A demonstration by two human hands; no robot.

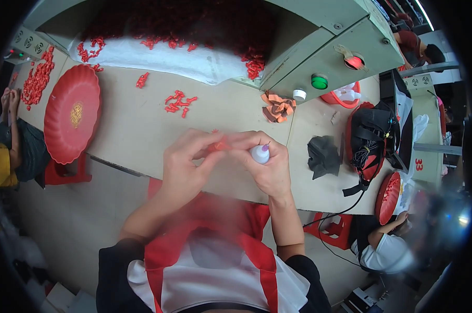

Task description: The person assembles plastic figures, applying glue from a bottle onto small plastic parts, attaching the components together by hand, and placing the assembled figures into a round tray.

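Over the table's front edge, my two hands meet at the fingertips. My left hand (185, 157) pinches a small red piece (218, 146), partly hidden by the fingers and slightly blurred. A small white squeeze bottle (259, 154) with a purple tip is tucked in my right hand (274, 175), whose thumb and forefinger reach to the same red piece. Beyond my hands lies a loose group of small red pieces (178, 101), with another red piece (141, 80) farther left.
A large red scalloped tray (64, 112) tilts over the table edge at left, near a red pile (38, 78). Ahead stands a green-grey machine (319, 57) with red pieces on white sheeting (158, 61). To the right are orange-brown scraps (279, 108), black cloth (323, 155) and a bag (370, 138). People sit on both sides.
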